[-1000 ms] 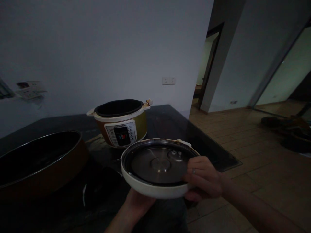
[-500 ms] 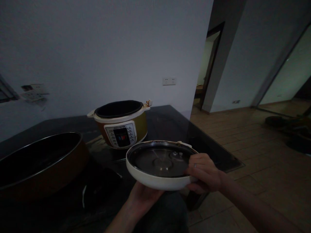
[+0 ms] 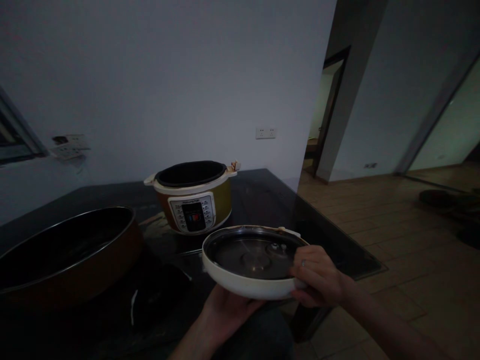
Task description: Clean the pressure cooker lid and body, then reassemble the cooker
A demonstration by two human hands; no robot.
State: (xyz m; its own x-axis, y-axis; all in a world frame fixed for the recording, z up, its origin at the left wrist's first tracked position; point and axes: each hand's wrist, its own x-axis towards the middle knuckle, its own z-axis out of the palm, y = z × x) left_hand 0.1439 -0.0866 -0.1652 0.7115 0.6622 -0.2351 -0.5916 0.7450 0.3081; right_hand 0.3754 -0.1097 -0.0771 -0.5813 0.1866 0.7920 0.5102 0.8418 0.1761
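Observation:
A round white pressure cooker lid [image 3: 240, 286] is held underside up over the near edge of the dark table, its metal inner face showing. My left hand [image 3: 228, 310] supports it from below, with the fingers partly hidden under the lid. At the lid's right rim, my right hand [image 3: 317, 276] is closed, thumb below and fingers over the edge; a ring is on one finger. Just beyond the lid stands the electric pressure cooker [image 3: 223, 204], uncovered, with a dark inside and a button panel facing me.
A large brown pan [image 3: 112, 255] stands on the left of the dark table [image 3: 258, 197]. Wall sockets [image 3: 265, 133] are behind the cooker. Tiled floor [image 3: 356, 210] and a doorway lie to the right.
The whole view has shifted slightly, so everything appears a little lower and further right. Both hands keep the lid in nearly the same pose.

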